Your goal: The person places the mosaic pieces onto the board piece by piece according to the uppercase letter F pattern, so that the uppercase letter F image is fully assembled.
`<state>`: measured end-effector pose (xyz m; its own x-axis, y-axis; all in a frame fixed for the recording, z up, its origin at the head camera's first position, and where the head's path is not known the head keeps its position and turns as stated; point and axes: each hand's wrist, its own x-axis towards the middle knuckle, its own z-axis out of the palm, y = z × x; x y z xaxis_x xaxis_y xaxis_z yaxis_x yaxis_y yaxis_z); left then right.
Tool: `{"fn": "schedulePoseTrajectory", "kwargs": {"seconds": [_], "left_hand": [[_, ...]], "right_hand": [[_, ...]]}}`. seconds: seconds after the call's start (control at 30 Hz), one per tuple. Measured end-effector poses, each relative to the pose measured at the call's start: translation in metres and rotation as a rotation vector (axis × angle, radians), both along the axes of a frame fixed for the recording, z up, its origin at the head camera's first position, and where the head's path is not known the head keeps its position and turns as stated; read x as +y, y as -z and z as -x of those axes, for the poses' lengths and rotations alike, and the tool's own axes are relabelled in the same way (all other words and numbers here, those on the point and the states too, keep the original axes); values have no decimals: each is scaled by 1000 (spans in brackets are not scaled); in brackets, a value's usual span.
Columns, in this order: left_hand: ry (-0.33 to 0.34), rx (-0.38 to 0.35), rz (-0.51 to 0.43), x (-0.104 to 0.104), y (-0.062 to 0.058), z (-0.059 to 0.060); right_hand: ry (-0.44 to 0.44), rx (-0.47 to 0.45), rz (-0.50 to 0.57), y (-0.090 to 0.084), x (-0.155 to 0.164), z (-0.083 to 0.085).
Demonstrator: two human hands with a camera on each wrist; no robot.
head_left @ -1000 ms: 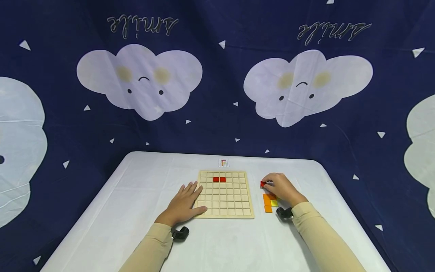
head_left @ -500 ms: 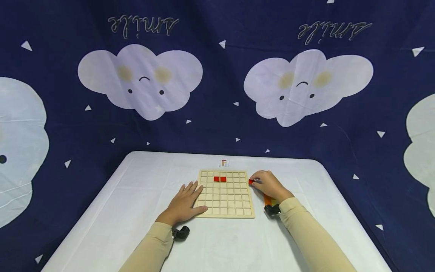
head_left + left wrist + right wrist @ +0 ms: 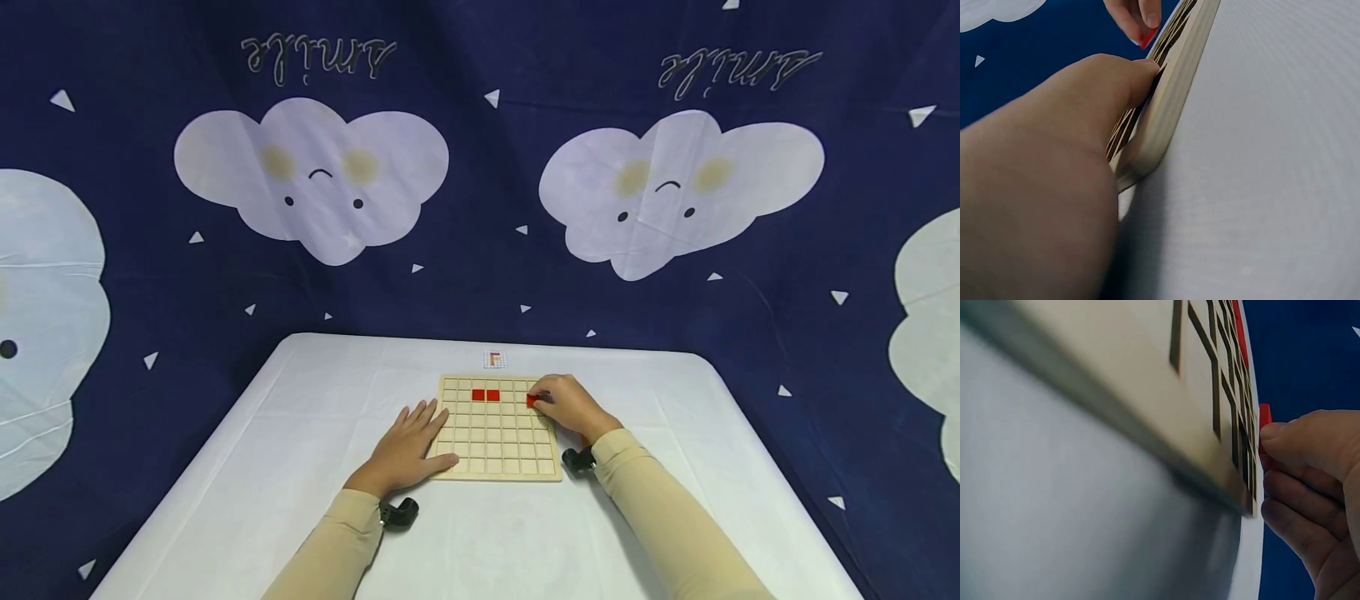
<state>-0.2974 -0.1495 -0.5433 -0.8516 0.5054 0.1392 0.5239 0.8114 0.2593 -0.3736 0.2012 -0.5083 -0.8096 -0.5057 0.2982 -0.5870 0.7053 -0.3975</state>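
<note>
A wooden grid board (image 3: 498, 481) lies on the white table, with two red square tiles (image 3: 492, 396) side by side in its second row from the far edge. My left hand (image 3: 402, 450) rests spread on the board's left edge, thumb over the near left corner. Over the board's far right part, my right hand (image 3: 573, 407) pinches another red square tile (image 3: 531, 401) between thumb and fingers. The right wrist view shows that held red tile (image 3: 1265, 415) standing on edge at the fingertips, above the grid.
A small printed card (image 3: 495, 359) with a coloured grid pattern lies beyond the board. Right of the board, an orange tile (image 3: 585, 441) peeks out from behind my right wrist. A dark cloth with clouds hangs behind the table (image 3: 360, 375).
My right hand has carried the red tile leftward from beside the orange and yellow tiles to over the board. Its arm now covers most of those tiles. The left hand stays put.
</note>
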Motion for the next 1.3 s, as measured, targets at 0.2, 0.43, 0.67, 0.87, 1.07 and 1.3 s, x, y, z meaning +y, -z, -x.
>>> {"fn": "schedulePoseTrajectory", "kwargs": {"seconds": [0.2, 0.43, 0.67, 0.87, 1.07, 1.3], "left_hand": [[-7, -4, 14, 0, -1, -1], [-8, -13, 10, 1, -1, 0], [-1, -16, -1, 1, 0, 0], [-7, -11, 4, -1, 1, 1], [-4, -15, -4, -1, 2, 2], [0, -5, -16, -2, 5, 3]], "right_hand": [[-25, 7, 4, 1, -16, 4], [-53, 12, 23, 0, -32, 6], [-37, 14, 20, 2, -39, 8], [-36, 1, 11, 3, -41, 12], [-34, -9, 26, 5, -44, 14], [-28, -11, 15, 5, -46, 15]]}}
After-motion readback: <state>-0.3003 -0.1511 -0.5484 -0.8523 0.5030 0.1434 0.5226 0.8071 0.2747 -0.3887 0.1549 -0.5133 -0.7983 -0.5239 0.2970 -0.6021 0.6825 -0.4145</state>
